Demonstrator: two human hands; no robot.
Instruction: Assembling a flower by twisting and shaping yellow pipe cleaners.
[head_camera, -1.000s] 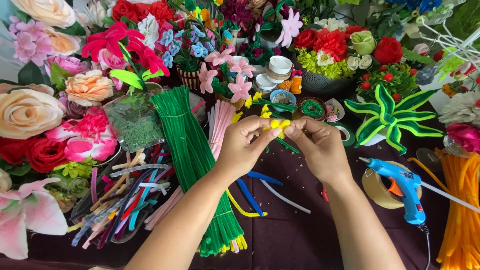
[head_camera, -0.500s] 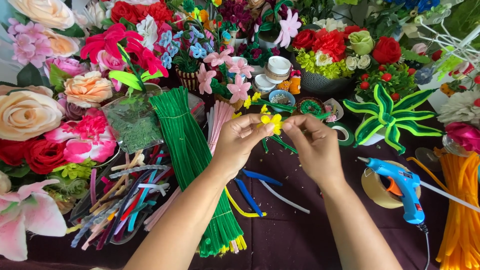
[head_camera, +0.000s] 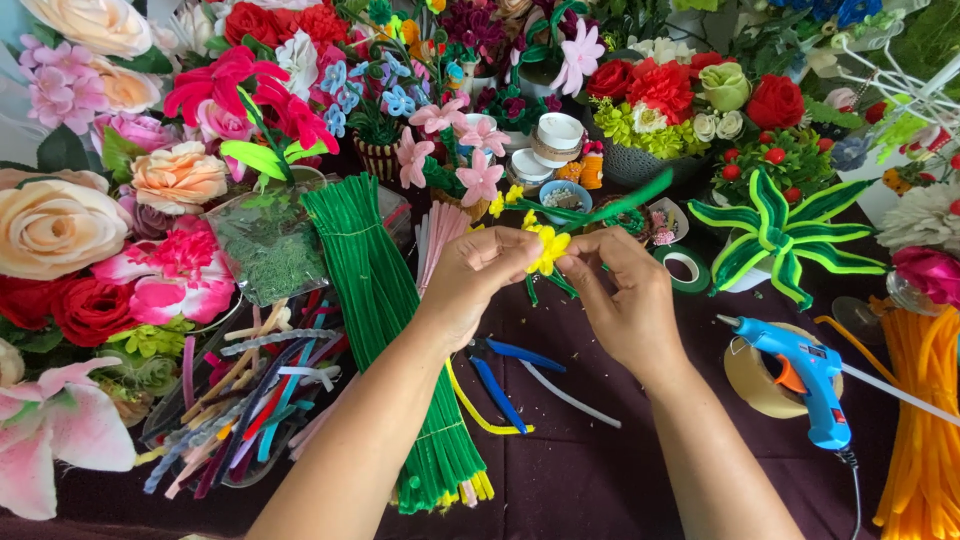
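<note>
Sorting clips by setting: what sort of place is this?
Probably a craft table for handmade flowers: bundled green pipe cleaners, a blue glue gun and finished blooms around both hands, which hold a small yellow flower.

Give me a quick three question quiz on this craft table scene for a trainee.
1. True or false: both hands pinch the small yellow pipe-cleaner flower.
2. Which lies nearer the right hand: A, the blue glue gun, or B, the bundle of green pipe cleaners?
3. What colour are the handles of the pliers under the left hand?

Key: 1 true; 2 A; 3 blue.
</note>
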